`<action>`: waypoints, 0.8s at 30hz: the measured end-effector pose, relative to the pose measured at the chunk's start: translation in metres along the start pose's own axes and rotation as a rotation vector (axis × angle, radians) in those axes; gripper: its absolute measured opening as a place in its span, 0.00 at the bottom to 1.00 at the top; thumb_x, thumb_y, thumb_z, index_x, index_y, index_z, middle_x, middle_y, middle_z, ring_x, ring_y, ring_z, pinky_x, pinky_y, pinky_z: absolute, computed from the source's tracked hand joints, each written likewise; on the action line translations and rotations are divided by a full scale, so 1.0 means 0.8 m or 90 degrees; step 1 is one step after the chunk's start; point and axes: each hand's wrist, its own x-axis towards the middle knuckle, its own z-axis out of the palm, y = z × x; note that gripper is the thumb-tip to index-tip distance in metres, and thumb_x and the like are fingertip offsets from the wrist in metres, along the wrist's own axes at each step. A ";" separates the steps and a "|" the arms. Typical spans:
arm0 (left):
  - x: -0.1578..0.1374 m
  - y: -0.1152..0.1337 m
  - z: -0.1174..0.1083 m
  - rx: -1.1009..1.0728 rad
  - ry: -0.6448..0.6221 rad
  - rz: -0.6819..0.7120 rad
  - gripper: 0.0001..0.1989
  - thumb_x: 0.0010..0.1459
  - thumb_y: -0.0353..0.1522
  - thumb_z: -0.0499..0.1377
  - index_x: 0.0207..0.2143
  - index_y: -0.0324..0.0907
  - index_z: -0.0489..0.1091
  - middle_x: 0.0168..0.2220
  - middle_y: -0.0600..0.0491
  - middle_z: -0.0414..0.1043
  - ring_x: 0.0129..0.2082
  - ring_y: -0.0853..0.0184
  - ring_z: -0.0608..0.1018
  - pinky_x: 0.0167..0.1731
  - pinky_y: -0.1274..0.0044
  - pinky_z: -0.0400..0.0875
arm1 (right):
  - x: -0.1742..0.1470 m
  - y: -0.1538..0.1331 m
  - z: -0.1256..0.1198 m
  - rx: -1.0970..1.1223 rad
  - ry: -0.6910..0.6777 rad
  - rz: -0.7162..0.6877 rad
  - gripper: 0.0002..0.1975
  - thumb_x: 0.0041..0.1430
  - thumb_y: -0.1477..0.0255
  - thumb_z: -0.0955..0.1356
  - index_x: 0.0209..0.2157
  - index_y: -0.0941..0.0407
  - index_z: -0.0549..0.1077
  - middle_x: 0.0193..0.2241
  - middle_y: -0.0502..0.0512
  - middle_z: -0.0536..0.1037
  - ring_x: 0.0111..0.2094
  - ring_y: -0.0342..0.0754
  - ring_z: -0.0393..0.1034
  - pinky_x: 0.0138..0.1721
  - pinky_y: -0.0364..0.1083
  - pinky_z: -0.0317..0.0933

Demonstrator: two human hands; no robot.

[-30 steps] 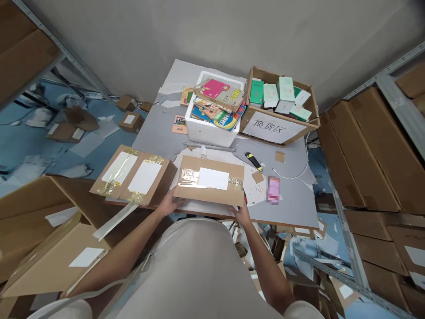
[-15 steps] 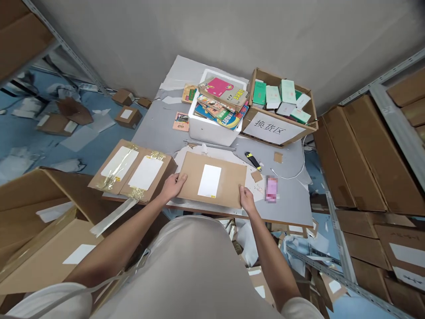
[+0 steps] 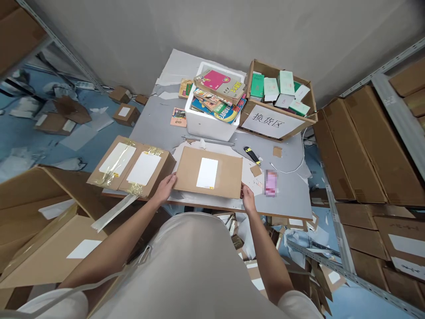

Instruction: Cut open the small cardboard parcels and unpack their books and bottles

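A closed cardboard box [image 3: 229, 177] with a white label lies over the near edge of the table, between my hands. My left hand [image 3: 165, 188] holds its left side near the front corner. Curled fingers of my right hand [image 3: 248, 198] grip the front right corner. Left of my left hand sit two taped cartons [image 3: 162, 170] side by side, with white labels and a loose strip of tape [image 3: 114, 214] hanging from them. Beyond the box's right end lie a black and yellow box cutter [image 3: 252, 156] and small cardboard scraps [image 3: 255, 171].
At the back of the table [image 3: 149, 119] stand a white foam box [image 3: 210, 128] of books and an open carton [image 3: 244, 117] of green and white boxes. A white cable [image 3: 292, 168] and a blurred pink item [image 3: 270, 183] lie right. Boxes fill the shelf [image 3: 352, 155] and litter the floor.
The box's near side looks slightly raised or tilted, and both hands have shifted from its top edges to lower on its sides. The camera view has moved slightly.
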 end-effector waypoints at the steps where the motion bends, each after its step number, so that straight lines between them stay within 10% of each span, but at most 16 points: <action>1: -0.006 -0.012 -0.001 -0.032 -0.011 -0.004 0.33 0.51 0.51 0.52 0.52 0.38 0.71 0.55 0.42 0.70 0.56 0.51 0.70 0.55 0.61 0.64 | -0.007 0.009 -0.003 0.014 -0.001 0.011 0.32 0.55 0.49 0.62 0.51 0.58 0.71 0.45 0.64 0.78 0.43 0.53 0.74 0.44 0.54 0.67; 7: -0.025 -0.053 0.011 -0.038 -0.034 -0.002 0.30 0.38 0.41 0.63 0.47 0.41 0.73 0.47 0.46 0.76 0.51 0.53 0.74 0.56 0.60 0.63 | -0.031 0.038 0.004 -0.012 -0.076 0.000 0.35 0.43 0.65 0.72 0.56 0.53 0.67 0.55 0.61 0.71 0.53 0.54 0.69 0.55 0.58 0.60; 13: -0.022 -0.042 0.032 -0.047 -0.035 0.019 0.33 0.39 0.53 0.62 0.41 0.39 0.72 0.43 0.42 0.76 0.50 0.52 0.74 0.54 0.61 0.65 | -0.026 0.026 0.031 0.003 -0.087 0.002 0.29 0.46 0.58 0.71 0.48 0.59 0.71 0.47 0.64 0.76 0.49 0.55 0.70 0.52 0.56 0.62; 24: -0.030 0.083 -0.008 0.201 0.130 0.150 0.26 0.58 0.49 0.50 0.44 0.38 0.72 0.41 0.46 0.74 0.39 0.60 0.75 0.43 0.70 0.70 | 0.005 -0.094 0.002 -0.369 0.053 -0.097 0.27 0.62 0.49 0.55 0.27 0.55 0.70 0.26 0.58 0.75 0.30 0.52 0.67 0.35 0.48 0.59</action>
